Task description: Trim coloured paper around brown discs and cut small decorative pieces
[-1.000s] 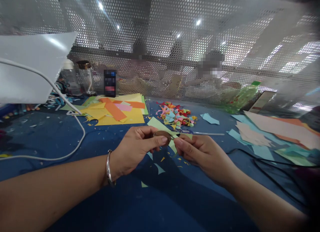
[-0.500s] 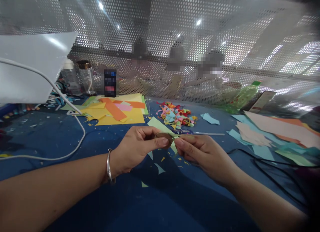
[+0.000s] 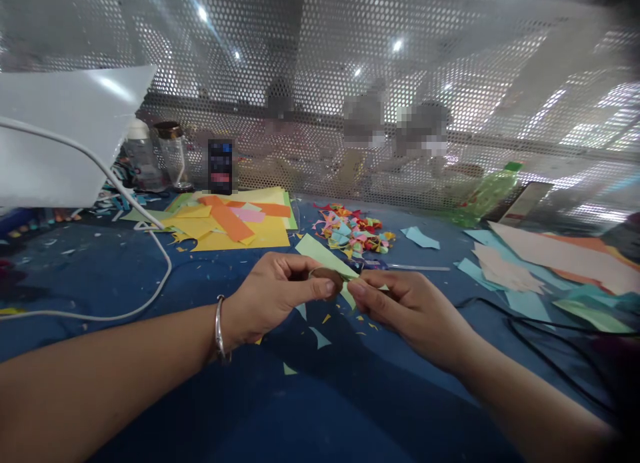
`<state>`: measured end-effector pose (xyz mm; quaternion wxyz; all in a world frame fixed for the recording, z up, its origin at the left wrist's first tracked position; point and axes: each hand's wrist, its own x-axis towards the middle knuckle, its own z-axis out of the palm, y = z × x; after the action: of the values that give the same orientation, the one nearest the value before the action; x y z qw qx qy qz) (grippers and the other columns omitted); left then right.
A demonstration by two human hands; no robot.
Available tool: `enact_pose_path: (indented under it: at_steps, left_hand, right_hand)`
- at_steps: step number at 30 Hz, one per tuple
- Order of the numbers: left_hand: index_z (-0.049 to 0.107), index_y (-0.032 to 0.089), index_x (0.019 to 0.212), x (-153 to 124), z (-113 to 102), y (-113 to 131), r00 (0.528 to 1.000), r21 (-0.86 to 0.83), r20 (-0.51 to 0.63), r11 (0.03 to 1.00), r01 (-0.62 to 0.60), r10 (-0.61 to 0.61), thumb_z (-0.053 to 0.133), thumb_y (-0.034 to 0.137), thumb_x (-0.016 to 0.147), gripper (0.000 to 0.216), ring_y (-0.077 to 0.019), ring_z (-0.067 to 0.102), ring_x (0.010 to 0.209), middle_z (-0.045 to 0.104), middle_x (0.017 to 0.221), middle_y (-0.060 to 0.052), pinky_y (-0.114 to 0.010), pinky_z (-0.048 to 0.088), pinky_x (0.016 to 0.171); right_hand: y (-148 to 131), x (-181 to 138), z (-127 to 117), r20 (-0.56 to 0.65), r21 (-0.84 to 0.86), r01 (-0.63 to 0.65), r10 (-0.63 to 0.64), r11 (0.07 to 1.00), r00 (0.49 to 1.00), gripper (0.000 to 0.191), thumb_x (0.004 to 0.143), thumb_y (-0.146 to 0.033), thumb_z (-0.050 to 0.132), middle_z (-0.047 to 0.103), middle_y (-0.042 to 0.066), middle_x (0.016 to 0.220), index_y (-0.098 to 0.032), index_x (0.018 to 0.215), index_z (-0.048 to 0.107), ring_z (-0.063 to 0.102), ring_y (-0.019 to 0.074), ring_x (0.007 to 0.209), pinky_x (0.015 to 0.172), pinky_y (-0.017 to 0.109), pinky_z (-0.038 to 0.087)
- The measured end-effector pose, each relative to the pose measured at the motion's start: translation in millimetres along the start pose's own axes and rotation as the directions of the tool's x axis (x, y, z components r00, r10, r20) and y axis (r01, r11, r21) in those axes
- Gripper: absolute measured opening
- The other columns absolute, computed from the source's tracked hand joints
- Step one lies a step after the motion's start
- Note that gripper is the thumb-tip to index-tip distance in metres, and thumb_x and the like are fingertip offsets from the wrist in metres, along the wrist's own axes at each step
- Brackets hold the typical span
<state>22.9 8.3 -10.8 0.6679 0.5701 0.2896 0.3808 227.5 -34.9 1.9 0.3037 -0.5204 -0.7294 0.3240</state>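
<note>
Between the thumb and fingers of my left hand (image 3: 277, 293) is a small round brown disc (image 3: 327, 276), held on edge above the table. My right hand (image 3: 403, 300) is closed in a pinch close beside the disc. A bit of light green paper (image 3: 385, 288) shows at its fingers; how much lies inside the pinch is hidden. Under and behind the fingertips lies a light green paper strip (image 3: 320, 253). Behind the hands sits a heap of small multicoloured folded paper bits (image 3: 353, 230). A pale blue-green paper scrap (image 3: 320, 338) lies below the fingers.
Yellow and orange paper sheets (image 3: 240, 236) lie at the back left, near a phone (image 3: 221, 166) and a lidded glass (image 3: 173, 156). A white cable (image 3: 167, 263) runs on the left, a black cable (image 3: 540, 350) on the right. A green-capped bottle (image 3: 493, 190) leans by the perforated screen (image 3: 310, 143).
My right fingers have shifted slightly, and the thin green edge that showed along their top is no longer visible there. The disc stays in my left hand, slightly turned.
</note>
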Motion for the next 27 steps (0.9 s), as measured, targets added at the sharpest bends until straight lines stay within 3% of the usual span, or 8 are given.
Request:
enact_pose_path:
  at_steps: [14,27]
  left_hand:
    - [0.073,0.014,0.069,1.2,-0.1,2.5,0.998,0.021,0.061,1.000,0.002,-0.003,0.077,0.020,0.072,0.008,-0.0059,0.048,0.060,0.061,0.062,0.003,-0.020,0.036,0.061]
    - [0.071,0.014,0.068,1.4,-0.9,3.0,0.996,0.105,0.090,0.994,-0.012,0.002,0.075,0.022,0.071,0.009,-0.0072,0.045,0.059,0.056,0.061,0.004,-0.022,0.036,0.059]
  right_hand:
    - [-3.3,-0.4,-1.5,-0.023,-0.168,0.084,-0.089,0.982,0.996,0.048,0.094,-0.053,0.046,0.032,-0.004,0.058,-0.021,0.060,0.040,0.032,0.0111,0.053,0.048,0.024,0.026]
    - [-7.1,-1.9,-0.6,-0.008,-0.157,0.074,-0.076,0.985,0.997,0.046,0.092,-0.055,0.047,0.031,-0.004,0.058,-0.021,0.061,0.045,0.030,0.0109,0.052,0.046,0.024,0.024]
